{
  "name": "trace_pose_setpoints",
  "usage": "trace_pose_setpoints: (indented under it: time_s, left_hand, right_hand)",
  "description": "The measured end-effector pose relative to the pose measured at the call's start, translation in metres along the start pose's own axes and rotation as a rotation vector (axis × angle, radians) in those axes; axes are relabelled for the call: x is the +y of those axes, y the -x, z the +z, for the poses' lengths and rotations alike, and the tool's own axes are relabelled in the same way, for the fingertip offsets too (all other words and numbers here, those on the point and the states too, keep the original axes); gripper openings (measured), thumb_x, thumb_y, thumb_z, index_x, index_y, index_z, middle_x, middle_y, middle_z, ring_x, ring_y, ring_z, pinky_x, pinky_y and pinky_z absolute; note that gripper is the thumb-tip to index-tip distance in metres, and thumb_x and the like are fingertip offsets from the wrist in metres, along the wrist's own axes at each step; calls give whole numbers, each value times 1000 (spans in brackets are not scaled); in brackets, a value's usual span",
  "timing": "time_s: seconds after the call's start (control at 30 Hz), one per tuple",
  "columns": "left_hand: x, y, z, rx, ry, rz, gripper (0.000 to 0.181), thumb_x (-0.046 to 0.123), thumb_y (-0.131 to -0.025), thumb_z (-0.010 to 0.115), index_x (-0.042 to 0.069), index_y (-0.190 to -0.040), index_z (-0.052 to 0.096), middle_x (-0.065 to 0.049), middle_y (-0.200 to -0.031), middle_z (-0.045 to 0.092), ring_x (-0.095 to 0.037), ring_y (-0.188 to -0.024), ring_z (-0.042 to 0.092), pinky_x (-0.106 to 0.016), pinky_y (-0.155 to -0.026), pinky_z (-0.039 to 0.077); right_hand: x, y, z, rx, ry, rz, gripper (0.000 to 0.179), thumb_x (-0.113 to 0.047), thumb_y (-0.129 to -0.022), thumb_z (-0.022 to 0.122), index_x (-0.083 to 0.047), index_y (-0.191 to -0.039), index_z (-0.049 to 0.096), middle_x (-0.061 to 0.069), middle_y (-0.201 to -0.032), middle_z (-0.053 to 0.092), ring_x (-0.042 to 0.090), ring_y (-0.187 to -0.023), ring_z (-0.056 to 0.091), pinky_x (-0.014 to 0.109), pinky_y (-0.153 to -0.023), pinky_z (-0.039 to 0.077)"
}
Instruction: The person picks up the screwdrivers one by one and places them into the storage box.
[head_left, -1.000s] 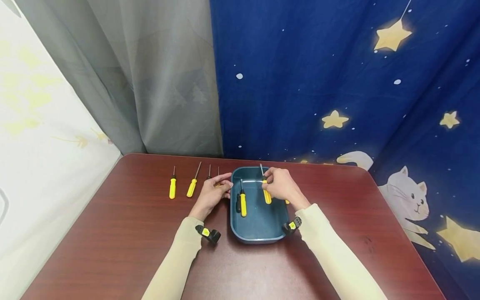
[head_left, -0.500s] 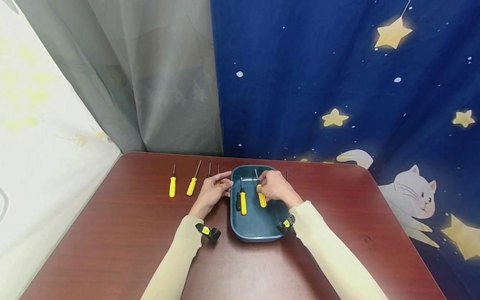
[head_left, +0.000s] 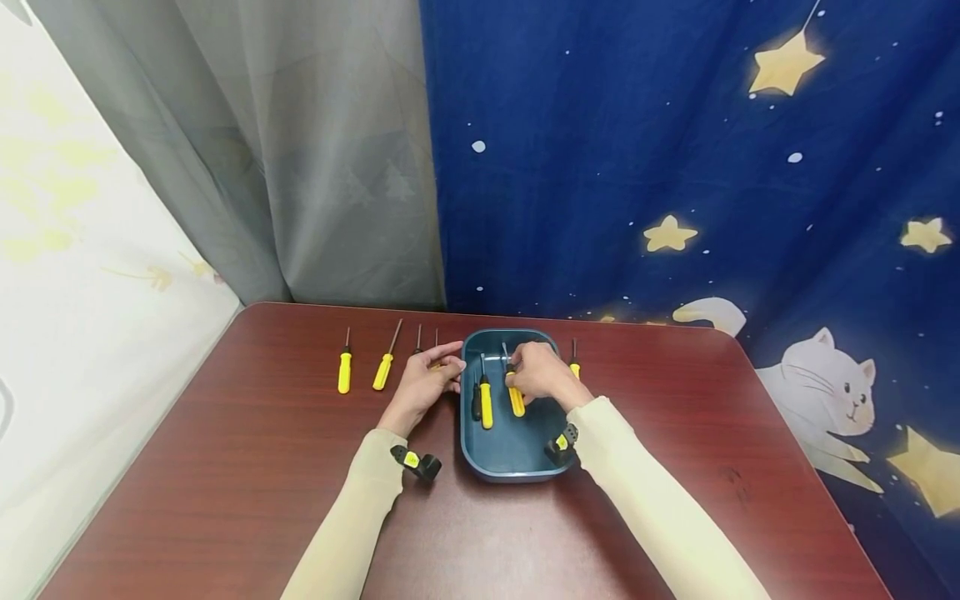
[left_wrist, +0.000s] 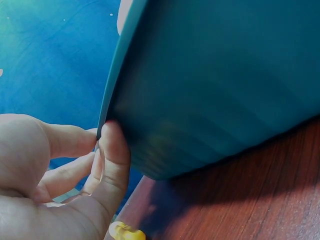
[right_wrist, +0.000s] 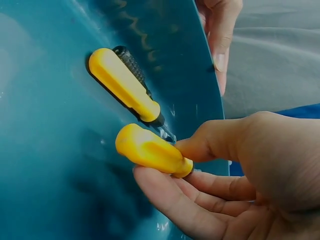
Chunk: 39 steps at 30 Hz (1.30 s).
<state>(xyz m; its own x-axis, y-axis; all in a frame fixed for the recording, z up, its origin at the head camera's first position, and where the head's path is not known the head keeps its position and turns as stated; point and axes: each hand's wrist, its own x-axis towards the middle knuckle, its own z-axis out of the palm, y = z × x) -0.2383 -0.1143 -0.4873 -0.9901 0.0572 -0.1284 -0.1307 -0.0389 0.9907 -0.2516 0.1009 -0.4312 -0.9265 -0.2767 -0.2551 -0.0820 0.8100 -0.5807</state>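
Tray (head_left: 525, 454) holds two screwdrivers (head_left: 486, 405); hands (head_left: 423, 387) (head_left: 542, 372) grip it and one more screwdriver (head_left: 516, 402).

I have the bin (head_left: 517, 460) on the table (head_left: 225, 467), with curtains (head_left: 562, 167) behind. Inside, two screwdrivers (head_left: 486, 407) lie side by side along the left wall; to their right, over the bin's floor, a third screwdriver (head_left: 517, 406) is in the right hand (head_left: 546, 372). The left hand (head_left: 422, 385) is on the left rim. Further left lies a pair of screwdrivers (head_left: 383, 372); between, partly hidden, I make out probably two shafts (head_left: 419, 337). Just right of the bin lies another screwdriver (head_left: 575, 369).
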Motion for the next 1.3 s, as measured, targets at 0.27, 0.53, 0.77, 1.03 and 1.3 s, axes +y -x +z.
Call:
trace_pose_setpoints:
  time_s: [0.27,0.53,0.77,1.03,1.3]
  left_hand:
    - [1,0,-1,-3,-2,2,41,4,-98,66,7,-139,62,-11,-96,67,-13,-67,65,-24,-65,60]
    - [1,0,-1,0,-13,-10,41,6,-98,67,9,-139,63,-21,-107,68,-13,-68,65,-23,-67,60]
    - [-1,-1,-1,-8,-7,-1,41,6,-99,65,8,-140,62,-28,-115,66,-11,-70,65,-22,-65,59]
    - [0,-1,0,-4,-9,0,41,4,-99,65,8,-139,62,-28,-114,65,-12,-67,65,-21,-64,59]
    - [1,-1,0,1,-7,-1,41,4,-99,64,8,-139,62,-28,-113,66,-12,-67,65,-21,-63,59]
  right_hand:
    - [-3,-5,9,-43,32,29,33,-13,-95,71,5,-121,63,12,-87,66,19,-63,73,30,-64,63]
    - [-4,-8,14,-72,10,41,26,-13,-94,72,4,-113,66,12,-86,66,20,-65,75,29,-63,63]
    - [-9,-11,18,-84,11,69,32,-16,-94,72,4,-118,65,12,-89,66,19,-64,75,28,-61,62]
    - [-11,-11,22,-66,10,71,23,-15,-94,72,2,-109,68,11,-87,67,19,-64,74,30,-63,63]
    - [-13,-12,23,-65,-2,89,25,-15,-93,73,3,-110,69,11,-88,67,19,-64,74,31,-63,63]
